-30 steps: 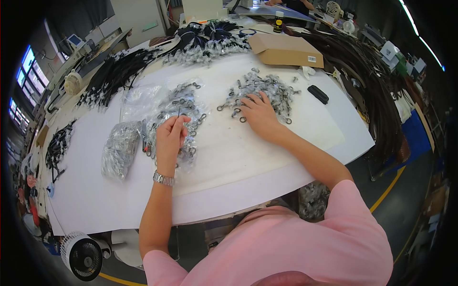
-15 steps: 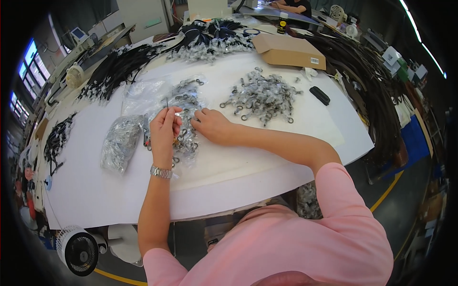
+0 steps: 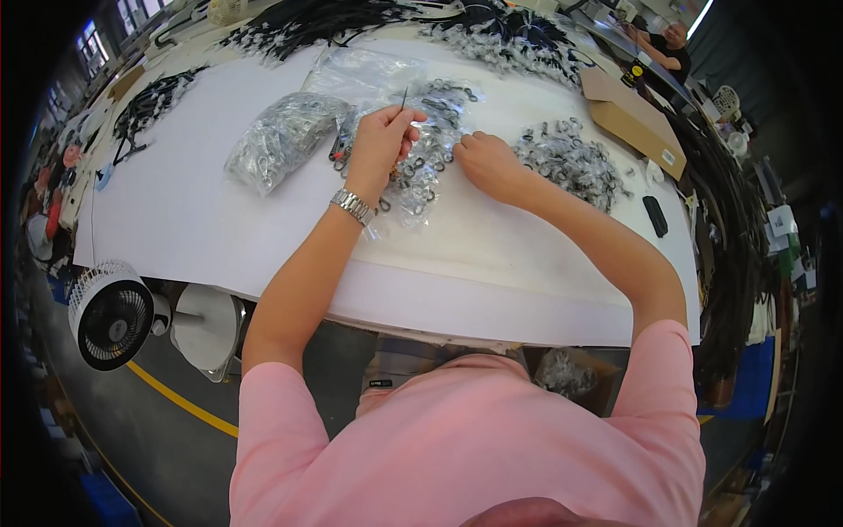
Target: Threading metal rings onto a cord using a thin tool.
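My left hand, with a metal watch on its wrist, is closed round a thin pointed dark tool whose tip sticks up past the fingers. Its kind does not show. Under and beside that hand lies the middle pile of small dark metal rings or hooks in clear plastic. My right hand rests at the right side of this pile, fingers curled together and pointing left. Whatever they hold, if anything, is hidden. To the left of my left hand, a red-and-black tool lies partly covered.
A stuffed clear bag lies on the left. Another heap of plastic-wrapped metal pieces sits right, near a black oblong case and a cardboard box. Bundles of black straps line the far edge. A fan stands lower left.
The whole view has shifted, so the table appears higher and tilted. My left hand still grips the pointed tool, and my right hand stays beside the middle pile with its fingers curled.
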Motion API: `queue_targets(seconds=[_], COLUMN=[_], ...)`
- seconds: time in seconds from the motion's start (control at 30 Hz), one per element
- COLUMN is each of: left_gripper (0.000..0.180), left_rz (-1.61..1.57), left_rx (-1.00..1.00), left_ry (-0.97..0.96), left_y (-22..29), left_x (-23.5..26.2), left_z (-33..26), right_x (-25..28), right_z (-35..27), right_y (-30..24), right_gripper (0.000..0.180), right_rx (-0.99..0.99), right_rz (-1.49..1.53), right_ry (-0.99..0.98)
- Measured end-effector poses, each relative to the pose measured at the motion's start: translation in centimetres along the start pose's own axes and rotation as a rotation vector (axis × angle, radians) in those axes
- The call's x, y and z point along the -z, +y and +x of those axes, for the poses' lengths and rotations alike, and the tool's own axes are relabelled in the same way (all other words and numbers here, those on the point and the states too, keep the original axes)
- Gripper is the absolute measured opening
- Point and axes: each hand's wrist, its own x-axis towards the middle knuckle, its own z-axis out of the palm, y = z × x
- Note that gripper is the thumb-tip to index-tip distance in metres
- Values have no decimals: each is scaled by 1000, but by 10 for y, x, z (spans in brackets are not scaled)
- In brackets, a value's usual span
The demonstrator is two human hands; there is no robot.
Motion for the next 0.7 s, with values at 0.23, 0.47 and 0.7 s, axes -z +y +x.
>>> queue_targets(seconds=[0.23, 0.47, 0.7], left_gripper=[23, 28, 30], left_rz=[-16, 138, 228], left_rx=[46, 72, 311], left_ry=[-22, -135, -375], left_y=[-4, 13, 4], left_x=[-4, -21, -36], left_z=[2, -14, -35], right_x=[20, 45, 20], right_z=[6, -4, -48], right_y=[16, -6, -41], right_gripper=[10, 18, 14], right_rx=[-125, -681, -667], right_rz=[91, 1366, 1651], right_ry=[33, 296, 589])
